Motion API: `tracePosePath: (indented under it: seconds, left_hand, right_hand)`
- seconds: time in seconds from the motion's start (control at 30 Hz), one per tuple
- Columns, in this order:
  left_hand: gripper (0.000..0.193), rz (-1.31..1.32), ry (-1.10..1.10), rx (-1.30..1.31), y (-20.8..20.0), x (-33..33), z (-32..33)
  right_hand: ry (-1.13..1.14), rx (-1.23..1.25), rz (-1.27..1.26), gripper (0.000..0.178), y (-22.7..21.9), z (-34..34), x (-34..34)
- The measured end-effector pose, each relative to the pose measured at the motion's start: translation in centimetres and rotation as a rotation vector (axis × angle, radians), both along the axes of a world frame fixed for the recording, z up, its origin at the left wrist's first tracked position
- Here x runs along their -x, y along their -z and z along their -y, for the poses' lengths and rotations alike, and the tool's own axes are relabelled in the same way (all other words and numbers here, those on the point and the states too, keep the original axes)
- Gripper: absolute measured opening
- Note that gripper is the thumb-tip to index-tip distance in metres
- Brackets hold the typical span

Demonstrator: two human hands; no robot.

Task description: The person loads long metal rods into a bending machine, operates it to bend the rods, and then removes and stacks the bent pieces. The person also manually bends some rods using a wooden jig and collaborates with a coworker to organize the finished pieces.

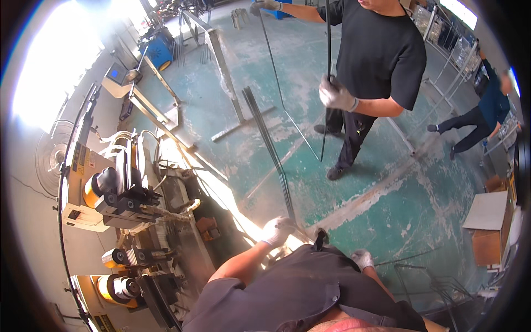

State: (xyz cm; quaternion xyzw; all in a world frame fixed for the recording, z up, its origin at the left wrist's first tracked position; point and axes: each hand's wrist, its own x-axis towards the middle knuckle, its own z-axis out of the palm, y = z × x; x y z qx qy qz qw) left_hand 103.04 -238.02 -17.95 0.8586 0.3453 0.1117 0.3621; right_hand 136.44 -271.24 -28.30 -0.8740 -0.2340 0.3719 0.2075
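My left hand (278, 231), in a white work glove, is closed around the near end of a bundle of thin dark metal rods (266, 133). The rods stretch away from it over the green floor, and the fingers partly hide their near ends. Beside my right hip, my right hand (362, 259), also gloved, has its fingers curled. What it holds, if anything, I cannot make out. Ahead of me a co-worker (376, 55) in a black shirt grips a long bent metal rod (275, 72) with both gloved hands, its bend reaching low over the floor.
Along my left stands a machine (113, 193) with black and orange rollers. A metal stand (224, 77) rises ahead. Bent wire frames (420, 282) lie to my right, near an open cardboard box (487, 227). Another person (487, 113) is at the far right by racks.
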Motion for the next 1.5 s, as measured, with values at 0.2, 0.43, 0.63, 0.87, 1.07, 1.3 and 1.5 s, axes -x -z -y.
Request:
tracePosePath:
  seconds: [0.2,0.43,0.63,0.87,1.07,1.3,1.5]
  left_hand:
    - [0.023,-0.063,-0.105,-0.068,-3.6,-1.0,-1.5]
    - [0.032,-0.135,-0.176,0.138,-10.2,-6.6,-2.5]
    - [0.032,-0.113,-0.132,0.031,-5.5,-8.6,-1.2]
    - [0.031,0.03,-0.153,0.161,-9.9,-9.5,-1.1]
    - [0.037,0.195,-0.385,0.11,-9.7,-7.8,-4.0]
    - [0.052,0.356,-0.895,0.294,-5.2,-4.0,-13.7]
    - [0.069,0.387,-1.017,0.164,-5.5,-1.2,-20.2]
  right_hand:
    - [-0.34,-0.148,0.002,0.045,-11.2,-14.4,5.7]
    - [-0.52,-0.557,-0.08,0.054,-14.2,-25.2,11.4]
    - [-0.688,-0.474,-0.011,0.043,-6.7,-28.1,11.8]
    - [-0.466,-0.715,-0.108,0.022,-6.4,-27.6,10.6]
    - [-0.134,-0.701,-0.179,0.016,-7.2,-29.2,5.5]
    - [-0.284,-0.617,-0.135,0.013,-7.1,-30.6,-2.3]
    - [-0.395,-0.622,-0.23,0.016,-7.2,-33.2,-5.1]
